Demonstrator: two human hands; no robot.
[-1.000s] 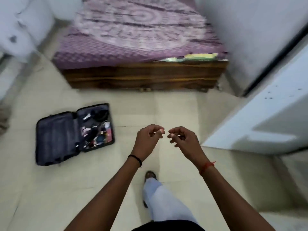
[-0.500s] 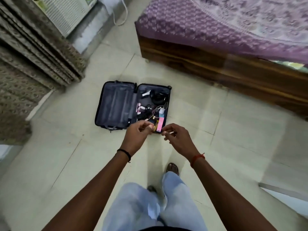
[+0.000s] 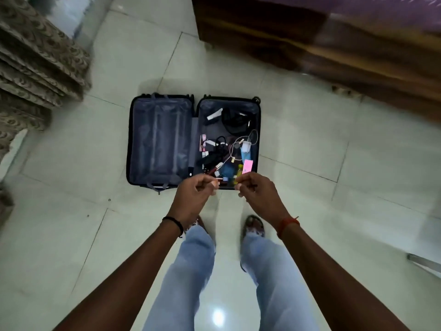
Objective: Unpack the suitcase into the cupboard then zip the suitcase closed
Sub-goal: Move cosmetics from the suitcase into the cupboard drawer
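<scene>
A dark suitcase [image 3: 160,139] lies open flat on the tiled floor just ahead of my feet. Its left half is empty, with straps across the lining. Its right half holds several small loose items: a black pouch [image 3: 232,120], white cables [image 3: 241,144] and a pink card [image 3: 247,166]. My left hand [image 3: 194,194] and my right hand [image 3: 259,192] hover side by side above the suitcase's near edge. Their fingers are curled and I see nothing held in either. The cupboard is out of view.
A wooden bed frame [image 3: 310,44] with a purple cover stands at the upper right. Patterned curtains [image 3: 35,63] hang at the left. A pale panel edge [image 3: 423,261] juts in at the lower right. Bare floor tiles surround the suitcase.
I have turned and walked up to the suitcase, which went from the far left to directly in front of me. Both hands stayed raised and curled.
</scene>
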